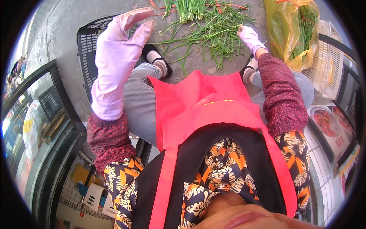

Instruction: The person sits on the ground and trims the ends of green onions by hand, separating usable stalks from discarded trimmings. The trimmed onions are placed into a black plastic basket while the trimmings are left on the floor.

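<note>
My left hand, in a pale lavender glove with soiled fingertips, is raised above a black slotted plastic basket. Its thumb and fingers are apart, with nothing between them. On the grey concrete floor before me, a loose pile of long green chive-like stems spreads out between my feet. My right hand, gloved alike, is low at the pile's right edge with its fingers curled. Whether it pinches a stem is hidden. Behind the pile lies a neater bunch of the same greens, with red ties near it.
A yellow plastic bag with tied greens stands at the right, beside a white plastic basket. My red apron hangs over my lap. Dark-framed glass stands at the left. A panel with food pictures is at the right.
</note>
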`<state>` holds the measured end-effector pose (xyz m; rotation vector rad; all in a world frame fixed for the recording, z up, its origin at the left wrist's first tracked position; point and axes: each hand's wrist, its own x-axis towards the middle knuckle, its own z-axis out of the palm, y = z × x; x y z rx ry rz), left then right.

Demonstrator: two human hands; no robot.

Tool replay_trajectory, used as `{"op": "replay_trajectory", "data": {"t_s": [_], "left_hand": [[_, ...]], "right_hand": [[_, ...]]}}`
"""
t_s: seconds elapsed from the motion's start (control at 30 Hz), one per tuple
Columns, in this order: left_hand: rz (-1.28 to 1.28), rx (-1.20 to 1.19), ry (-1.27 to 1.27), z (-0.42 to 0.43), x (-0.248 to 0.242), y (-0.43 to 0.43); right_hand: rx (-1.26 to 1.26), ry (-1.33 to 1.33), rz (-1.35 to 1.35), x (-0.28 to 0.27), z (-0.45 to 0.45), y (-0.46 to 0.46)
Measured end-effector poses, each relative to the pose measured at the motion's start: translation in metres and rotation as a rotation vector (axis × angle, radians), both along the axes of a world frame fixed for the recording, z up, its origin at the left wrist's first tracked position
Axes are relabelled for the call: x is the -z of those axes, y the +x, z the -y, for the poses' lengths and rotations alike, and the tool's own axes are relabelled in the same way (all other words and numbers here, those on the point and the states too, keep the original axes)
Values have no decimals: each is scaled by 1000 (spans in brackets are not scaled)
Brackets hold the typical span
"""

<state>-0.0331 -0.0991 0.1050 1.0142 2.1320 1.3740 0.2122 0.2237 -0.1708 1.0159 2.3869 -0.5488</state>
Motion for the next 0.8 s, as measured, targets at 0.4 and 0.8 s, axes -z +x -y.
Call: {"op": "replay_trajectory", "data": {"t_s": [0.4, 0.8], "left_hand": [[443, -204, 22, -29, 9, -10], [358, -35, -188, -45, 54, -22]], "right_hand": [[-700, 479, -178, 89, 42, -27], [-851, -10, -371, -104, 3, -123]]}}
